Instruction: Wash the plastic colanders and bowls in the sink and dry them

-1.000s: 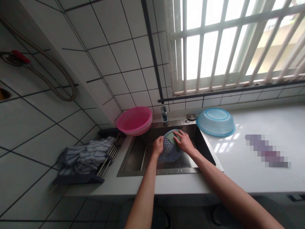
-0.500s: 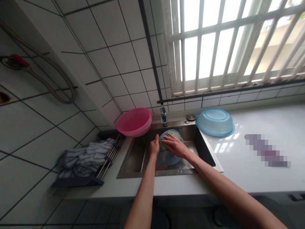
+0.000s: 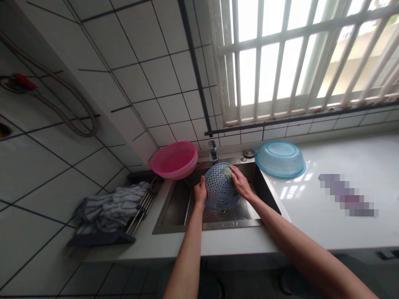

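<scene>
A blue plastic colander [image 3: 219,187] with a perforated wall is held tilted over the steel sink [image 3: 177,207], its open inside partly facing me. My left hand [image 3: 200,192] grips its left rim, thumb up. At the right rim, my right hand [image 3: 240,182] is closed on a pale green cloth [image 3: 229,171] that lies against the colander's upper right edge. The fingertips under the cloth are partly hidden. Below the colander, the sink drain [image 3: 222,212] shows.
Behind the sink stands a faucet [image 3: 213,150]. A pink basin [image 3: 175,160] sits at the back left corner, and an upturned light-blue basin [image 3: 280,159] rests on the right counter. Striped cloth [image 3: 115,207] lies on a rack [image 3: 141,209] at left. A blurred-out patch covers something further right.
The colander has tilted so its perforated inside shows more. My right hand has moved right with the cloth, which was spread over the colander and is now bunched at its right rim.
</scene>
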A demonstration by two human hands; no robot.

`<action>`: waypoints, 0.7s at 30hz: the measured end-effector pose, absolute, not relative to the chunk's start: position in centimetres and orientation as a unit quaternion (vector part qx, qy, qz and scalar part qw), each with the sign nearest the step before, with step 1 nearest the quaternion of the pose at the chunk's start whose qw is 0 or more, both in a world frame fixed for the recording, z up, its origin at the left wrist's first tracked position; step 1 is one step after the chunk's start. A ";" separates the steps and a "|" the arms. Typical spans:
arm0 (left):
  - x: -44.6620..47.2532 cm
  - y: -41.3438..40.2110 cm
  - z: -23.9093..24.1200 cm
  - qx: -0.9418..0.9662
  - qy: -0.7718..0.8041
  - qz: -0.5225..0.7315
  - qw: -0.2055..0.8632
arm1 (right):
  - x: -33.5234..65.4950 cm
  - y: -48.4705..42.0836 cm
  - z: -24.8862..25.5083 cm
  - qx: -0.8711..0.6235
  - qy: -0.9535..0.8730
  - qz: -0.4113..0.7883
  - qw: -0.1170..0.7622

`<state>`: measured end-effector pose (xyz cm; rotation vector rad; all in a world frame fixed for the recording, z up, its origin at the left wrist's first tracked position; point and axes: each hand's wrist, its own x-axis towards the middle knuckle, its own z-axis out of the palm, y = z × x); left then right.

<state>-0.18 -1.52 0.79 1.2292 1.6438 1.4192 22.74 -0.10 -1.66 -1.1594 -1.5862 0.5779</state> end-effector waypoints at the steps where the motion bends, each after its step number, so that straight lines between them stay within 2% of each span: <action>1: -0.1 -1.5 0.8 0.468 0.626 0.539 0.314 | 22.3 -0.7 -1.1 -0.476 -0.681 0.221 0.511; 7: 0.3 -1.3 0.8 0.525 0.607 0.515 0.300 | 19.0 -4.4 1.6 -0.341 -0.850 0.125 0.382; 9: 0.2 -1.4 0.9 0.524 0.602 0.522 0.300 | 18.5 -4.7 2.0 -0.323 -0.863 0.114 0.371; 13: -0.4 -1.5 1.1 0.487 0.623 0.532 0.302 | 20.0 -3.1 1.4 -0.383 -0.798 0.146 0.442; 16: -0.7 -1.6 1.2 0.452 0.634 0.541 0.317 | 22.0 -1.4 0.0 -0.449 -0.701 0.228 0.505; 19: -0.6 -1.9 1.2 0.437 0.633 0.538 0.345 | 22.9 -0.4 -1.4 -0.479 -0.655 0.275 0.516; 21: -0.4 -2.0 1.2 0.427 0.630 0.533 0.370 | 22.7 -0.4 -1.6 -0.486 -0.660 0.248 0.516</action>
